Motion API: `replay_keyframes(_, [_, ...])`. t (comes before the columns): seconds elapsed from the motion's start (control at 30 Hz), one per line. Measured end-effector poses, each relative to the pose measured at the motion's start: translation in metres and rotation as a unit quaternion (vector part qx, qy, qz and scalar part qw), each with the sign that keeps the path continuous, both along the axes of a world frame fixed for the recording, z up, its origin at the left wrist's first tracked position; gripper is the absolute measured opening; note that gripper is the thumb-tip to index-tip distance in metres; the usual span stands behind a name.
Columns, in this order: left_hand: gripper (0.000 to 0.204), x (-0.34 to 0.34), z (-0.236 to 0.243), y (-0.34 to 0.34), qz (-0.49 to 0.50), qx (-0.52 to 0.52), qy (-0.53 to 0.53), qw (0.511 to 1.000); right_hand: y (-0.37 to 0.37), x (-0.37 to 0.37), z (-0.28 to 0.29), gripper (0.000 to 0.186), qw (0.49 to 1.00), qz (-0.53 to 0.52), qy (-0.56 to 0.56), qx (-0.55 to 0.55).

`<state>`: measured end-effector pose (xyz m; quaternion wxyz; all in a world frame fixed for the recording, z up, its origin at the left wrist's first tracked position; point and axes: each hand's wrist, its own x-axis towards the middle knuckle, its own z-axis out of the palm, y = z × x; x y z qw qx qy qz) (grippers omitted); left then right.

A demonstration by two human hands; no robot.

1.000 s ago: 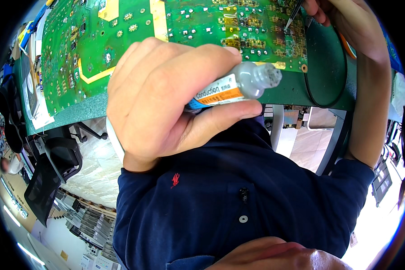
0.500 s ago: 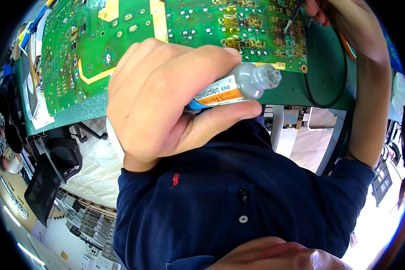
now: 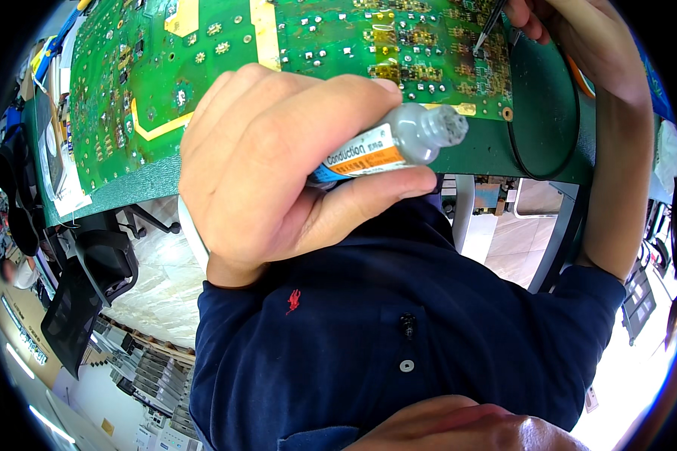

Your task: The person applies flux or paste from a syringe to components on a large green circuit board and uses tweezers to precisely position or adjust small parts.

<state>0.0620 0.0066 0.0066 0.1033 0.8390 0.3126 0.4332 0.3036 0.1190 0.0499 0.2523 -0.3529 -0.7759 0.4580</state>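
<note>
My left hand (image 3: 263,165) is wrapped round a small grey bottle (image 3: 420,134) with a white, orange and blue label, held sideways with its neck pointing right, in front of a large green circuit board (image 3: 331,60). The board has gold strips, solder pads and rows of small components, with amber tape near its right part. At the upper right, my right hand (image 3: 549,34) grips dark tweezers (image 3: 490,24), their pale tips down at the components near the board's right edge.
The board lies on a green mat (image 3: 545,128), with a looped black cable (image 3: 511,150) at its right. Papers (image 3: 68,195) and tools sit at the left edge. A black chair (image 3: 90,270) stands lower left. My dark shirt fills the lower middle.
My left hand and the bottle have shifted very slightly left. Otherwise nothing has visibly moved.
</note>
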Motion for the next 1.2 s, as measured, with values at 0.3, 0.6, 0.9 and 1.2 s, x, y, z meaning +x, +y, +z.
replay_keyframes(0.3, [0.063,0.001,-0.002,0.002,-0.005,0.011,-0.017,1.000,0.002,0.001,-0.001,0.036,1.000,0.004,0.005,-0.011])
replay_keyframes(0.6, [0.062,0.002,-0.002,0.002,-0.002,0.013,-0.022,1.000,0.003,0.001,-0.003,0.036,1.000,0.006,0.015,-0.007])
replay_keyframes(0.9, [0.063,0.002,0.001,0.000,0.005,0.001,0.003,1.000,-0.007,-0.010,0.005,0.037,0.998,-0.060,-0.017,0.016])
replay_keyframes(1.2, [0.064,0.000,0.001,0.001,-0.005,0.004,-0.002,1.000,-0.012,-0.020,0.013,0.036,0.995,-0.090,-0.037,0.007])
